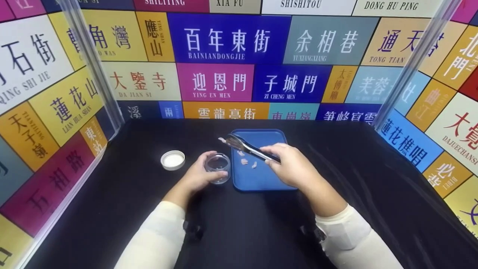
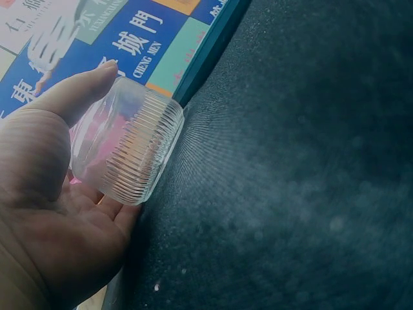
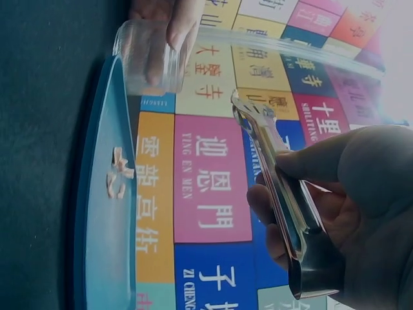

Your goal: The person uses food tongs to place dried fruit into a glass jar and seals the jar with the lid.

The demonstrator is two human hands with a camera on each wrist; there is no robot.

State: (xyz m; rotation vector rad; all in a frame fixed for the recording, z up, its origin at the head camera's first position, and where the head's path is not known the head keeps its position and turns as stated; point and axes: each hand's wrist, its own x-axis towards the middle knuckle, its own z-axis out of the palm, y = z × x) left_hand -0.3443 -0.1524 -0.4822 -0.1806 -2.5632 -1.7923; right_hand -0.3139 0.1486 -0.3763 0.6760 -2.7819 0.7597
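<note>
My left hand (image 1: 199, 173) grips a small clear glass jar (image 2: 132, 145) with ribbed sides, thumb on one side and fingers on the other. The jar's open mouth faces up just left of the blue tray (image 1: 261, 181). In my right hand (image 1: 295, 164) are metal tongs (image 3: 274, 174) with dark handles, held above the tray and pointing left toward the far side of the jar. A pale pinkish piece (image 1: 222, 140) shows at the tongs' tips. Several similar small pieces (image 3: 118, 171) lie on the tray's left part. I cannot make out anything inside the jar.
A round white lid (image 1: 173, 160) lies on the black cloth (image 1: 239, 231) to the left of my left hand. Panels of colourful signs (image 1: 216, 82) stand at the back and on both sides, with clear corner posts (image 1: 93, 71) between them.
</note>
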